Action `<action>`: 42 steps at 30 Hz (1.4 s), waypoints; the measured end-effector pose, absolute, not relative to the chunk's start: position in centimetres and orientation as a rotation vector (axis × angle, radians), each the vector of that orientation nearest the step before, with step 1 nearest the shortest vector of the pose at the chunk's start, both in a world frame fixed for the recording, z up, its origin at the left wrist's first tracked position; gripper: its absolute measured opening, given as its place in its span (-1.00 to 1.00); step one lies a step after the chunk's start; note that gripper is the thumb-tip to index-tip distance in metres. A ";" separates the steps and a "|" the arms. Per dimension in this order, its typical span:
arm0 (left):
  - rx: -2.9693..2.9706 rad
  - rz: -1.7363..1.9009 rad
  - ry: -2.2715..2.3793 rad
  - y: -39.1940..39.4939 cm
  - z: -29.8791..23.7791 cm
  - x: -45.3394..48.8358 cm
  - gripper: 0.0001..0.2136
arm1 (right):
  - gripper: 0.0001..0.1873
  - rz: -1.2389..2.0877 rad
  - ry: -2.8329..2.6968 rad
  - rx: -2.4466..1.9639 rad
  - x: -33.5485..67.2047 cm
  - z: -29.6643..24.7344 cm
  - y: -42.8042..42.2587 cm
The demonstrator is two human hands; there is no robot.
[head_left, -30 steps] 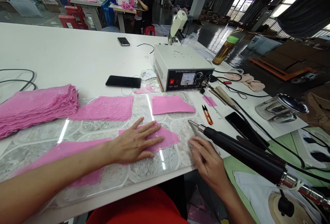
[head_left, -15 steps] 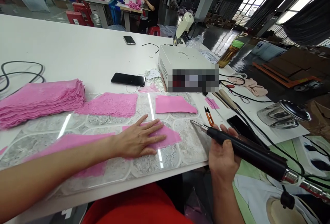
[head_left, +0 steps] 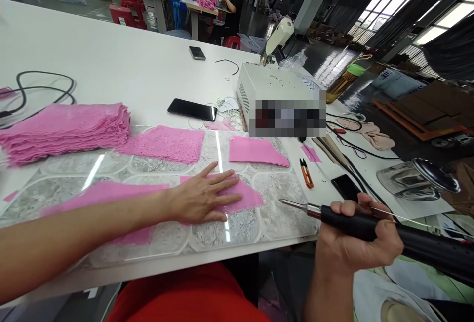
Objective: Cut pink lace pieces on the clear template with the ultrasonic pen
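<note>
Since the earlier frame, the black-handled tool (head_left: 422,247) is being drawn nearer, clamped in the closed right hand (head_left: 350,252), its tip (head_left: 292,204) being pointed over the patterned mat (head_left: 285,223). The pink sheet (head_left: 247,198) is being covered there by the left hand (head_left: 202,198), fingers being spread apart. A white box (head_left: 281,85) is being seen beyond.

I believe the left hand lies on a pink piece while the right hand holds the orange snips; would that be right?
Not quite: the head view shows the right hand holding a black tool with a pointed metal tip; the left hand does lie on a pink piece.
</note>
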State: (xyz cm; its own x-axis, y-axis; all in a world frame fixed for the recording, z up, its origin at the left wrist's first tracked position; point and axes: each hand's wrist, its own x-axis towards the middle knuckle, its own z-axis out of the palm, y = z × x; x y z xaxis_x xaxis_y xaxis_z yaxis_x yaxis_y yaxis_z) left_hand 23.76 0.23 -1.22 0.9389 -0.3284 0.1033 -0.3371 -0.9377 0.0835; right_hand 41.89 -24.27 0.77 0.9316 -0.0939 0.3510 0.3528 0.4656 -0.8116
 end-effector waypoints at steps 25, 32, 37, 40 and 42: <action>2.978 0.143 -0.512 0.3 -1.4 23.8 -0.49 | -0.89 -0.114 -0.467 -1.128 39.9 0.7 -21.8; 2.983 0.173 -0.527 0.3 -1.3 23.8 -0.50 | -0.92 -0.100 -0.450 -1.093 39.8 0.8 -21.7; 2.984 0.196 -0.518 0.2 -1.2 23.8 -0.51 | -0.94 -0.092 -0.514 -1.095 39.7 1.1 -21.6; 2.974 0.191 -0.508 0.2 -1.3 23.8 -0.51 | -0.94 -0.096 -0.545 -1.117 39.6 1.2 -21.5; 2.975 0.165 -0.496 0.2 -1.4 23.8 -0.50 | -0.94 -0.096 -0.567 -1.127 39.6 1.3 -21.4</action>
State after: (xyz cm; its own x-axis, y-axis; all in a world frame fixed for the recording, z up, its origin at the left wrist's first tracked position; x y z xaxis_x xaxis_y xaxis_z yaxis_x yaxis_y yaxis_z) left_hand 23.81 0.17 -1.35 0.9402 -0.3159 0.1272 -0.3291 -0.9389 0.1009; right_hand 39.58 -21.39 1.25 0.8557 0.2064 0.4745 0.3516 0.4408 -0.8258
